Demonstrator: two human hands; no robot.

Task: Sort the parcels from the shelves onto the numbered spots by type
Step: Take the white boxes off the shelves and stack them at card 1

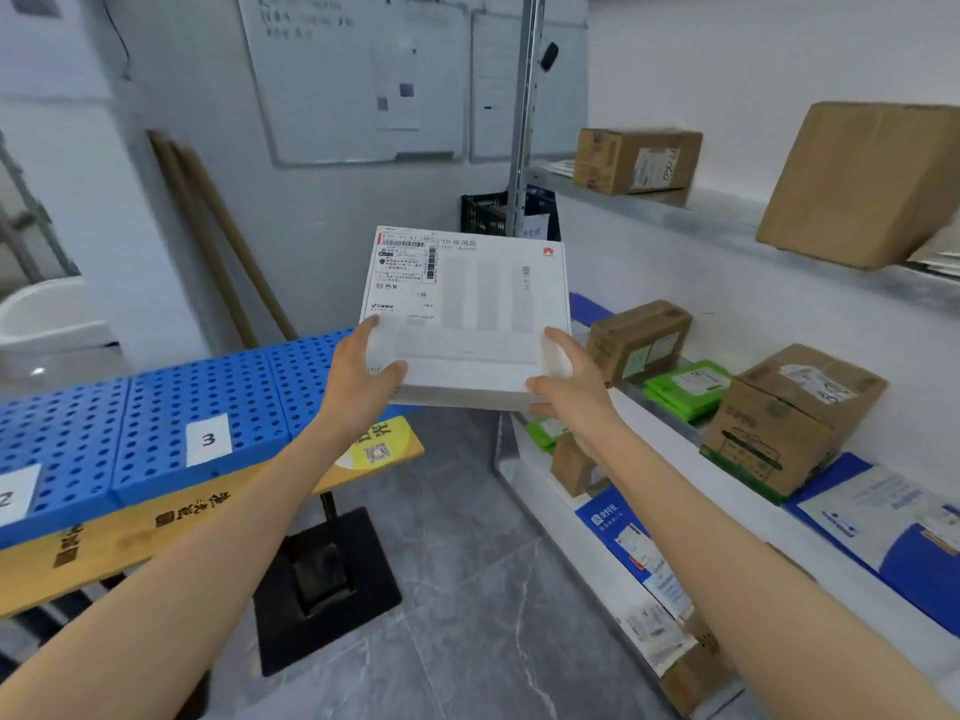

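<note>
Parcel (467,314), a flat white box with a shipping label (408,267) at its upper left and a small red logo at upper right, is held in mid-air between the blue numbered table (156,407) and the shelves (717,215). The left hand (363,376) and right hand (566,387) grip its near corners, thumbs on top. Fingers underneath are hidden, and the label print is too blurred to read.

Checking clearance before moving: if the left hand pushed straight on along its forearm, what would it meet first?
The left hand grips the flat white labelled box; beyond it, probably the black slatted plastic crate beside the grey metal shelf post, though depth is unclear.
</note>
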